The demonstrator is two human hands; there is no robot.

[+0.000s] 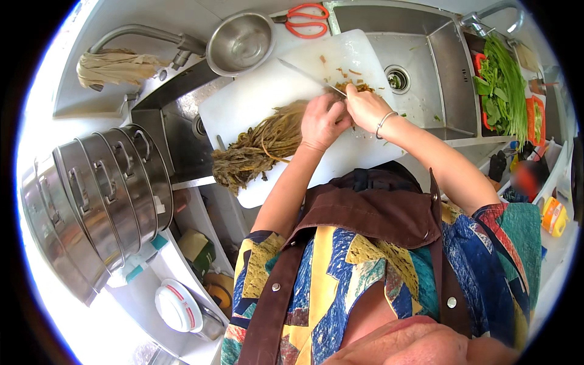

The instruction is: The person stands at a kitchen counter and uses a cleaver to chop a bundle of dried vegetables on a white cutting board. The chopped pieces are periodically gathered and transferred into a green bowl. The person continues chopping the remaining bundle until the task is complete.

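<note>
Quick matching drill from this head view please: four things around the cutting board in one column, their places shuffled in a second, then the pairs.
1 scissors
2 steel bowl
3 knife
4 fresh greens

a in the right hand, over the cutting board
b beyond the board, by the sink
c in the tray right of the sink
d beside the faucet

Pairs: 1-b, 2-d, 3-a, 4-c

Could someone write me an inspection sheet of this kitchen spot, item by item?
Surface: white cutting board bridging a steel sink.
Job's things: bundle of brownish-green stalks under the left hand; right hand grips a knife; chopped bits by the blade.
Clutter: steel bowl, red scissors, stacked steel steamers, fresh greens.
Fingers: both hands curled closed on their things.
Cables: nothing seen.
Surroundings: faucet, cloth, shelves below.
</note>
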